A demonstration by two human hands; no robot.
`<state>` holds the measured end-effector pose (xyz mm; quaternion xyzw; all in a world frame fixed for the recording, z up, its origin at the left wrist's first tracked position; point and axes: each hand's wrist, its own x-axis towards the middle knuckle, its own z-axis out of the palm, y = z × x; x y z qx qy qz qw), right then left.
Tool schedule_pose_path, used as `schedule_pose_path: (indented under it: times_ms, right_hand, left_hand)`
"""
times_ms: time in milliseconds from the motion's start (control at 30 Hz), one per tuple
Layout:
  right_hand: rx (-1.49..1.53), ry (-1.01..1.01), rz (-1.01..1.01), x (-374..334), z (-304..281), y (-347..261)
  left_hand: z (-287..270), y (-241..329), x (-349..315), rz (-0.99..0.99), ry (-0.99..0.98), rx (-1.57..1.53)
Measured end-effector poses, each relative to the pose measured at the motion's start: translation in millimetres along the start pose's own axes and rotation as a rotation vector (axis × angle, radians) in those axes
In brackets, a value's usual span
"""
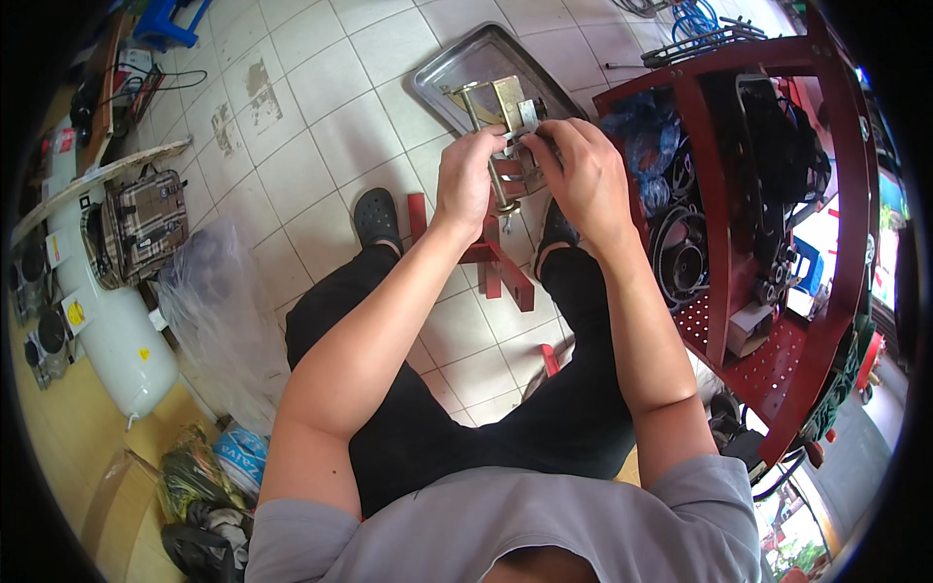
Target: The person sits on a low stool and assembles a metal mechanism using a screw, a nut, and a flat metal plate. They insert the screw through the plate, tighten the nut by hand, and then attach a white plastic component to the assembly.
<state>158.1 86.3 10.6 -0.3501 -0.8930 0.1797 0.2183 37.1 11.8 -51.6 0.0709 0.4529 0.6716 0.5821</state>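
My left hand [465,180] is closed, its thumb and fingertips brought together beside a long metal screw bar of a clamp or vise [471,105]. Facing it, my right hand [583,177] is curled with its fingertips pressed together. Between the two sets of fingertips sits a small whitish piece [516,137], too covered to name. The clamp has a brass-coloured bracket [506,97] and stands on a red metal stand [501,262] between my feet. My fingers hide part of the clamp's middle.
A grey metal tray [434,87] lies on the tiled floor beyond the clamp. At the right stands a red metal rack [716,194] holding wheel-like parts and bags. To the left are a plaid bag [146,228], a clear plastic bag [219,301] and a white tank [126,355].
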Motion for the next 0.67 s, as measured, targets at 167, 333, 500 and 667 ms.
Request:
schedule_pose_path:
  times_ms: [167,333,500,667]
  right_hand:
    - [-0.101,-0.052,0.074,0.9,-1.8,-1.8]
    - [0.081,0.021,-0.099,4.2,-9.1,-0.4]
    - [-0.080,-0.037,-0.085,-1.1,-1.5,4.9]
    - [-0.065,0.025,-0.045,1.6,-6.5,-1.6]
  left_hand:
    - [8.8,11.2,-8.0,-0.063,-0.034,-0.002]
    - [13.0,18.2,-10.9,-0.109,-0.008,-0.075]
    - [9.6,18.3,-9.7,-0.094,-0.052,-0.004]
    - [3.2,14.8,-7.1,-0.079,-0.062,0.016]
